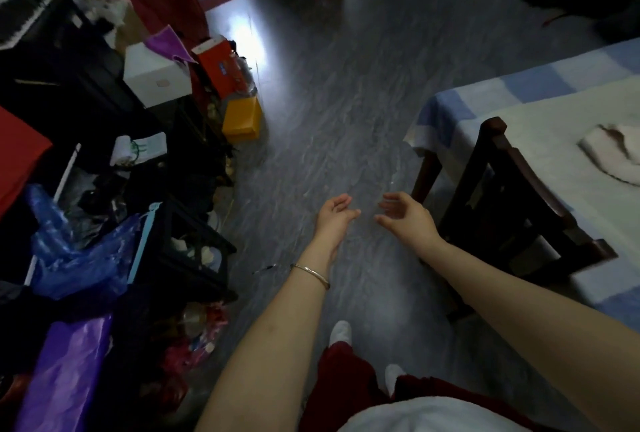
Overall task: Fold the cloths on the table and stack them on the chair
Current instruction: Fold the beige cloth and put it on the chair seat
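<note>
Your left hand (334, 215) and right hand (406, 216) hover empty over the floor (329, 102), fingers loosely spread, apparently with nothing picked up yet. The chair (502, 168) stands against the tabletop (540, 120), where a crumpled cloth (613, 154) lies unfolded.
</note>
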A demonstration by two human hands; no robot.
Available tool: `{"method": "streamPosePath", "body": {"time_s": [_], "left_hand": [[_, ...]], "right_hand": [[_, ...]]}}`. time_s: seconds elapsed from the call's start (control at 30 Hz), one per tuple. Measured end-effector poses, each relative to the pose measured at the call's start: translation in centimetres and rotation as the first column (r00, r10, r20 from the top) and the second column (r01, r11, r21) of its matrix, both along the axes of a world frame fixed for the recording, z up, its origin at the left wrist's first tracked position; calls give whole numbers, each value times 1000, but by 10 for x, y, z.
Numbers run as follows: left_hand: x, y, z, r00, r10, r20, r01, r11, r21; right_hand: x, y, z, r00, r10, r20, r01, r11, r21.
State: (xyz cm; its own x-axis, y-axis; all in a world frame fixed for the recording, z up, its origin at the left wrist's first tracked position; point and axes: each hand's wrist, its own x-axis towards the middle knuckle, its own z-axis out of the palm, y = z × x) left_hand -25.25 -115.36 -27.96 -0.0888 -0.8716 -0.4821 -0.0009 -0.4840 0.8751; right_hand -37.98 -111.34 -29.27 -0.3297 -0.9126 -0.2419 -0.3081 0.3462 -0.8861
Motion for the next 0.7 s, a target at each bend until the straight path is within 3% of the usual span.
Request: {"method": "streamPosePath", "body": {"time_s": [0.7], "left_hand": [[-18,-161,7,915,-403,22,404,914,-45]], "right_hand": [[8,-105,10,939,-342,-37,340,939,-52]]}}
